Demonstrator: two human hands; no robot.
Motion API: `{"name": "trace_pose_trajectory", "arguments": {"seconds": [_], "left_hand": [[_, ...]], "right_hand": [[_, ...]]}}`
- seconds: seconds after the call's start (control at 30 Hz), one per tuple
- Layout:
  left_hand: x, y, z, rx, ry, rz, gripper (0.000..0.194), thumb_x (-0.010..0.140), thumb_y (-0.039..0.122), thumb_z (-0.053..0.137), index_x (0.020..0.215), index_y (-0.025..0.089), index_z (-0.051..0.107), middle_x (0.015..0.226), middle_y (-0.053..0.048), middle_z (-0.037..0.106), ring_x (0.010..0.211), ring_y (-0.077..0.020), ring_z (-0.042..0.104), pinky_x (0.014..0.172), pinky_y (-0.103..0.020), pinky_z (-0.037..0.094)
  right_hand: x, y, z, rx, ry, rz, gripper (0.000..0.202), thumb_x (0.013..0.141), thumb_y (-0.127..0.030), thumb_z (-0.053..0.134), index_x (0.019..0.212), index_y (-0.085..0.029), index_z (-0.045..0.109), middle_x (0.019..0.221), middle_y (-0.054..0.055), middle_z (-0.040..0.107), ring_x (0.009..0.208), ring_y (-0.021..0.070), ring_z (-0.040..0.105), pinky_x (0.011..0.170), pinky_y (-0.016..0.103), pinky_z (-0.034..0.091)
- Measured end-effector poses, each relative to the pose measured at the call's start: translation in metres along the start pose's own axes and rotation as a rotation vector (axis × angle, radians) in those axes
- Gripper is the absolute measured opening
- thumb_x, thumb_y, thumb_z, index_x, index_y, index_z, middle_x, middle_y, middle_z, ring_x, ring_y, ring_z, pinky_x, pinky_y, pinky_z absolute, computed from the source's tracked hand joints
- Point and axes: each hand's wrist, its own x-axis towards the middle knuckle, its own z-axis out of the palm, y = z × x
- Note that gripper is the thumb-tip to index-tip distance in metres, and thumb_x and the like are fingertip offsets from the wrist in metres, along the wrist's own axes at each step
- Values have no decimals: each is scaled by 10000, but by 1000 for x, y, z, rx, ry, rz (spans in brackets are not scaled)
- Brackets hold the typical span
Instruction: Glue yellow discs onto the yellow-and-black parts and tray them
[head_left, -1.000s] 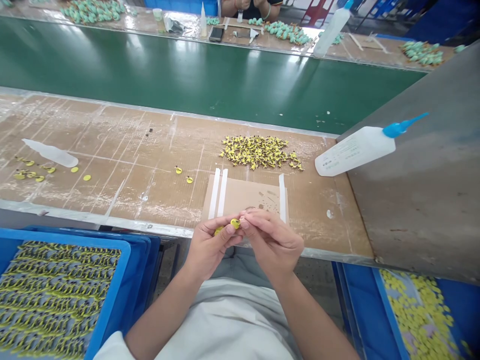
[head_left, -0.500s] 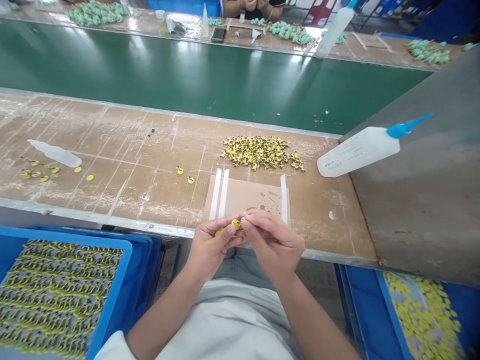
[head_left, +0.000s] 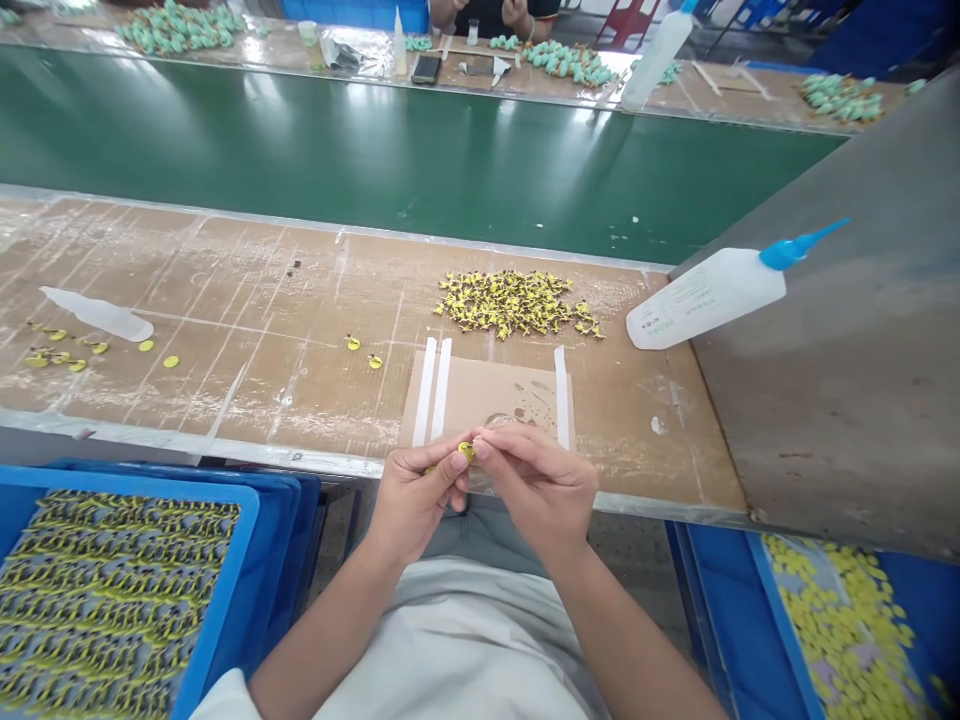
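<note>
A small yellow disc (head_left: 466,451), round, smooth and flat-looking, with a dark bit at its edge, is up between the person's hands, over the near edge of the table. The left hand (head_left: 411,495) pinches it between thumb and forefinger; a second speck of yellow peeks out beside those fingers, too covered to make out. The thumb and forefinger of the right hand (head_left: 541,480) pinch the disc's other edge, by the dark bit.

Just beyond lies one sheet of matte brown cardboard (head_left: 487,385), crossed by three white tape strips (head_left: 445,385), two left and one right, with brown spots near the right one. Behind it sits one heap of spiky little yellow-and-dark pieces (head_left: 510,303), too many to count. To the left lie two yellow discs with dark bits (head_left: 375,361), then two plain discs (head_left: 171,361), then a loose cluster (head_left: 64,355) near a white tapering piece (head_left: 97,314).

One cloudy plastic bottle (head_left: 705,298) with a blue pointed nozzle slants beside a dull metal panel (head_left: 832,340). The table (head_left: 225,390) is brown and shiny. A blue bin (head_left: 241,550) at left holds rows of yellow-and-dark pieces; another bin (head_left: 778,620) at right holds scattered yellow discs.
</note>
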Motion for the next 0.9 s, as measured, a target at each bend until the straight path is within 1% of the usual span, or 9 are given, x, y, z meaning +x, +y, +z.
{"name": "trace_pose_trajectory", "arguments": {"seconds": [0.07,0.13,0.23,0.3,0.37,0.5,0.63,0.77,0.9], "left_hand": [[0,1,1,22,20,17,241,733,262,784,961,185,785,543,24,534,515,-44,432,438,-149,343],[0,2,2,34,29,24,265,725,282,788,967,174,784,529,31,488,513,-54,372,452,-182,314],[0,2,2,48,23,27,271,728,301,783,971,179,785,537,36,459,515,-61,320,469,-211,286],[0,2,2,58,24,31,264,737,304,775,977,193,785,545,40,454,519,-60,309,475,-216,268],[-1,2,2,68,36,39,263,740,304,773,982,201,783,554,40,458,526,-60,314,481,-218,264],[-1,2,1,76,58,35,272,726,293,785,981,199,783,552,42,472,524,-56,310,485,-218,264],[0,4,-2,68,88,-11,273,702,274,807,957,180,785,527,46,475,505,-43,294,475,-202,251],[0,6,-1,40,126,-34,251,677,262,826,898,154,775,521,49,489,478,-30,293,452,-183,245],[-2,8,2,3,127,-6,188,674,252,829,791,159,716,505,68,472,452,-18,298,445,-159,254]], "right_hand": [[1,0,-1,-10,-12,16,225,782,-113,719,925,-283,758,900,26,744,863,188,690,787,359,581],[2,1,-2,-25,-8,29,190,779,-139,729,906,-277,759,882,26,748,851,189,689,781,365,584],[1,1,-3,-54,18,48,182,763,-149,746,892,-277,762,845,17,754,768,170,689,688,319,589],[1,0,-3,-65,34,58,205,745,-134,759,886,-282,765,828,8,760,710,153,689,621,281,581],[0,-2,-4,-65,45,69,218,727,-119,770,871,-283,769,812,2,763,673,144,691,588,260,578],[3,-5,-5,-32,36,101,195,702,-117,787,826,-267,777,788,5,765,666,155,706,583,257,596],[6,-5,-5,6,22,175,135,699,-153,795,799,-241,781,777,23,768,654,173,717,559,262,609],[5,-3,-4,13,12,189,114,696,-173,800,793,-229,781,774,33,766,654,178,716,559,269,617],[4,-2,-3,36,4,169,128,704,-161,793,806,-237,778,788,30,764,663,166,714,566,255,614]]}}
